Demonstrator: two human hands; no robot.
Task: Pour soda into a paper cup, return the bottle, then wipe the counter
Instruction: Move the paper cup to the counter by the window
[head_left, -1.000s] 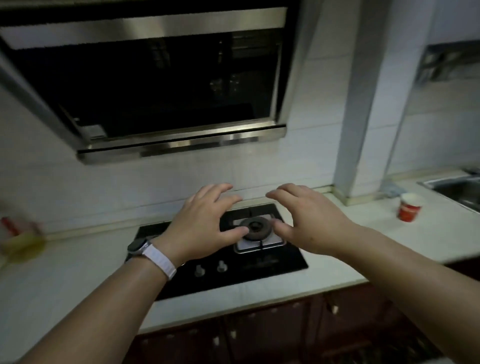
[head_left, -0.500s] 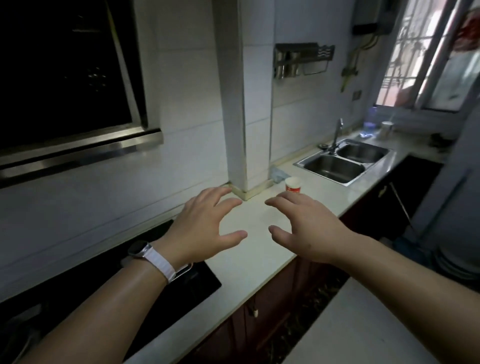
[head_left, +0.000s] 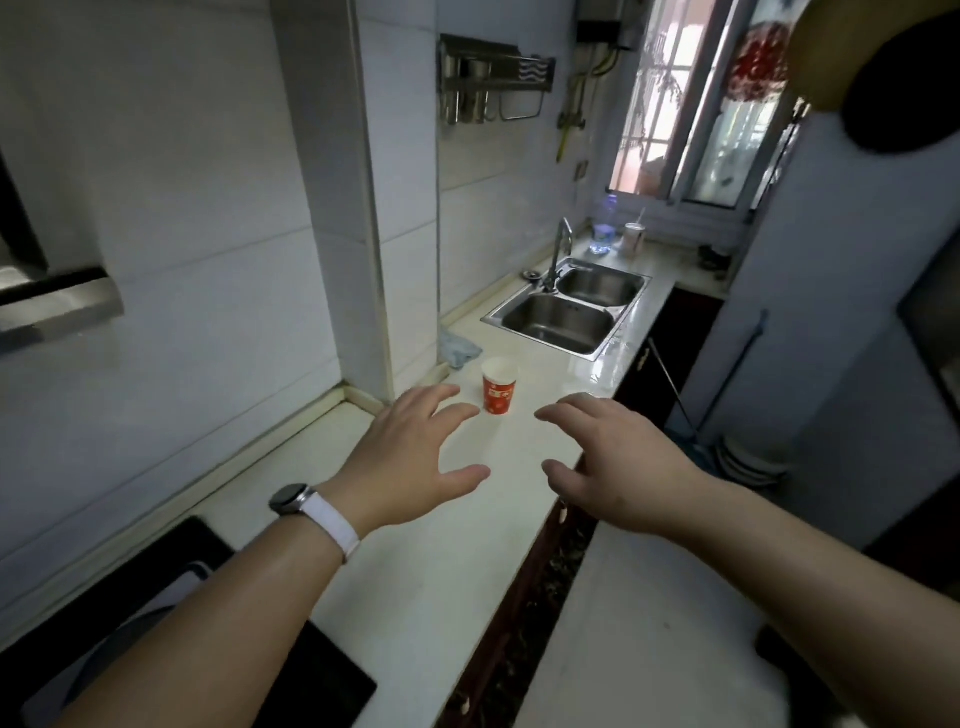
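A red paper cup (head_left: 498, 387) with a white rim stands upright on the pale counter (head_left: 415, 561), near the wall pillar. My left hand (head_left: 410, 460) hovers above the counter just short of the cup, fingers spread and holding nothing. My right hand (head_left: 618, 467) hangs over the counter's front edge, also open and empty. A light blue cloth (head_left: 457, 349) lies crumpled against the pillar behind the cup. Far back by the window stands a clear bottle (head_left: 602, 228) with a blue label.
A steel double sink (head_left: 566, 312) with a tap lies beyond the cup. A black hob (head_left: 171, 639) fills the near left of the counter. A range hood (head_left: 57, 301) juts out at the left. A metal rack (head_left: 493, 78) hangs on the wall.
My view has swung right, from the hob toward the sink and window. The cup now shows closer and between my hands, which stay open in the same spread pose.
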